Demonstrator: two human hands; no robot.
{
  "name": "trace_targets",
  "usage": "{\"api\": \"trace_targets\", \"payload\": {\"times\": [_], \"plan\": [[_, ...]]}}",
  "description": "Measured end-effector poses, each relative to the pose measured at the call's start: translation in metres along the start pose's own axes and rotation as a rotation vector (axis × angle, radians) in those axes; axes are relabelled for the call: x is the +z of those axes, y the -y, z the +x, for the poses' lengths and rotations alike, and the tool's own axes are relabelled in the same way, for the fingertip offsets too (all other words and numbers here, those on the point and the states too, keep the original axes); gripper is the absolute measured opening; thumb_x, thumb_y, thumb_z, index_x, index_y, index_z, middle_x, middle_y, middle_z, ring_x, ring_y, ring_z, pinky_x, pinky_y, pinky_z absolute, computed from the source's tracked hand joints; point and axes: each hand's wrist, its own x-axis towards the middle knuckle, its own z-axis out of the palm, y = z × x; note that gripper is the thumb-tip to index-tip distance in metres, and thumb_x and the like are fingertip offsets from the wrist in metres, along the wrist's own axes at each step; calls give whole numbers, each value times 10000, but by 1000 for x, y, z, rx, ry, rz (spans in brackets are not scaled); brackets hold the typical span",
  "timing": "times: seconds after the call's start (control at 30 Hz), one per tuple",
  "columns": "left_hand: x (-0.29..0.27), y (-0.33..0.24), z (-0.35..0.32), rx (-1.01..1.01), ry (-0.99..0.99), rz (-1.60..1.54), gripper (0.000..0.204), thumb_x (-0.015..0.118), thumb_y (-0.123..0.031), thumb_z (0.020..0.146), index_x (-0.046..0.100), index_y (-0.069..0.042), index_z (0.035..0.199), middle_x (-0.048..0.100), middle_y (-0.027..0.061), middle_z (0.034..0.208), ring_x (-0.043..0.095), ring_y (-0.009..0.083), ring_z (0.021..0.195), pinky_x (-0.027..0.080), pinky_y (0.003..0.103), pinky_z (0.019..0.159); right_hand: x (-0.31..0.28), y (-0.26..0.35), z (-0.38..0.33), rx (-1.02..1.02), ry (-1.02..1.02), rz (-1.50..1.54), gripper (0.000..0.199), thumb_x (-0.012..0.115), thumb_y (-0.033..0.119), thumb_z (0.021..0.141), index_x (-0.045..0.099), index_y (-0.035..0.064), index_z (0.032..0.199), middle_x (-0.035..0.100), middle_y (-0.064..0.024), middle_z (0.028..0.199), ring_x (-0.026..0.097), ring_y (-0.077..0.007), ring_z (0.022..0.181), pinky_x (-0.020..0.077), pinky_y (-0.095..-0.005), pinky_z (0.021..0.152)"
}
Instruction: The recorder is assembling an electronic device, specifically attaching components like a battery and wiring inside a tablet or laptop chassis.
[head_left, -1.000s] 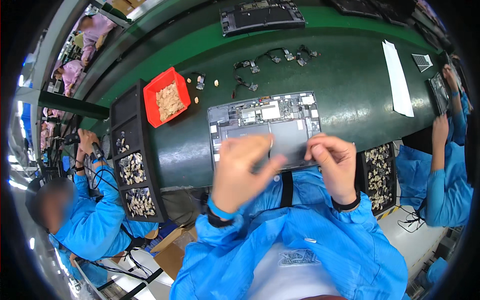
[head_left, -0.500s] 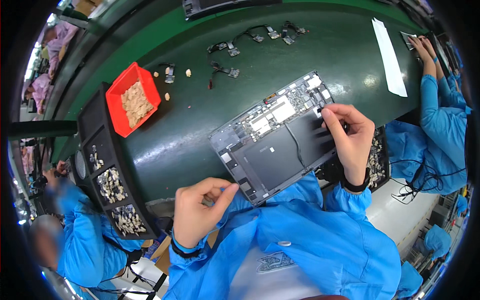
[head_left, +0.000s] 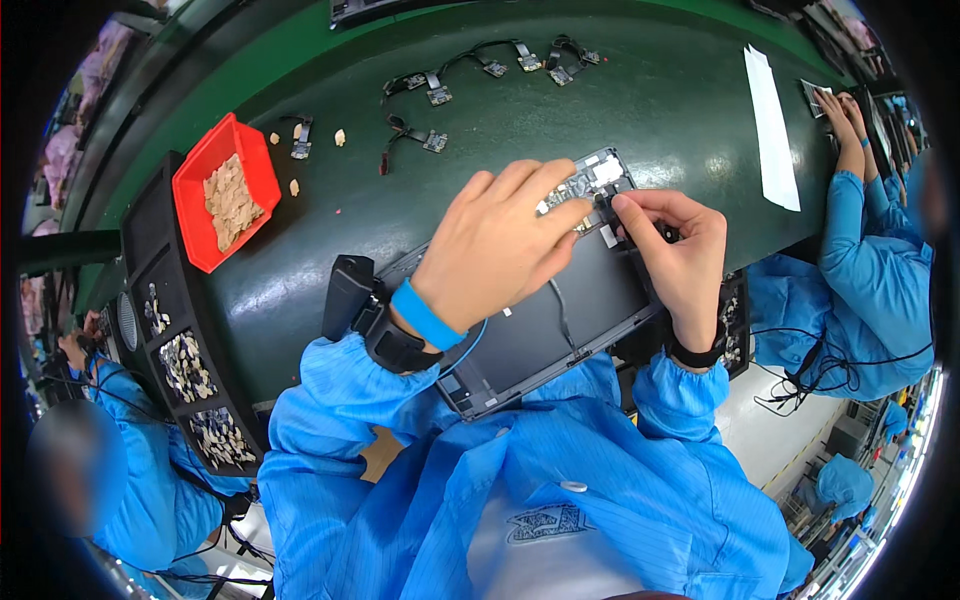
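An opened flat electronic device, dark grey with a bare circuit board (head_left: 608, 172) along its far side and a wide black panel (head_left: 612, 285), lies tilted at the table's near edge. A thin grey cable (head_left: 562, 315) crosses the panel. Over the board reaches my left hand (head_left: 500, 235), fingers apart, hiding much of it; the fingertips touch or hover near the right end. At that end my right hand (head_left: 682, 250) pinches thumb and forefinger together by a small dark part, too covered to name. My left wrist carries a blue band (head_left: 425, 315) and a black box (head_left: 350, 297).
A red bin (head_left: 262, 165) of tan flakes stands at left beside a divided black tray (head_left: 218, 325) of small parts. Small boards on black cables (head_left: 438, 95) lie farther back. A white paper strip (head_left: 770, 130) is at right, near a co-worker's hands (head_left: 840, 112). Another co-worker (head_left: 165, 470) sits left.
My left hand has moved from the device's near left corner up and right over the circuit board. My right hand stays at the right end, still pinching. The view has shifted slightly.
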Motion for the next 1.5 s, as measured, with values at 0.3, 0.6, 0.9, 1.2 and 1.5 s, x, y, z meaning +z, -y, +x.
{"api": "trace_targets", "payload": {"times": [0.3, 0.6, 0.9, 1.2, 1.5], "plan": [[0, 9, 1, 30, 25, -52, 278, 776, -118, 788, 761, -128, 1065, 670, 74, 1207, 660, 266, 1079, 520, 383, 808, 10, 2, -1, -16, -33, -80, 120, 796, 80, 842, 799, 0, 931, 772, -102, 765, 649, -158, 787, 486, -325, 792], [-2, 7, -4, 23, 25, -36, 268, 783, -140, 803, 782, -113, 1070, 672, 92, 1232, 659, 275, 1150, 518, 380, 846, 13, 7, -2, -95, 19, -232, 70, 793, 73, 834, 801, 25, 884, 765, -90, 732, 623, -155, 691, 463, -318, 761], [-3, 7, -6, 9, 43, -39, 280, 777, -159, 820, 780, -108, 1095, 675, 104, 1240, 649, 286, 1180, 517, 396, 888, 14, 5, -1, -24, 32, -185, 84, 789, 85, 841, 803, 21, 894, 766, -81, 736, 614, -153, 708, 470, -317, 732], [-3, 7, -6, 9, 46, -43, 263, 777, -169, 831, 779, -104, 1086, 675, 103, 1239, 649, 291, 1180, 516, 399, 888, 13, 6, 1, -58, 46, -229, 73, 791, 84, 836, 801, 28, 882, 765, -83, 734, 605, -162, 689, 462, -320, 722], [-2, 7, -6, 17, 38, -40, 259, 778, -167, 827, 783, -105, 1078, 679, 104, 1234, 650, 291, 1177, 518, 399, 884, 11, 6, 3, -127, 76, -301, 76, 788, 94, 841, 792, 26, 873, 762, -90, 726, 602, -175, 648, 445, -322, 735]]}}
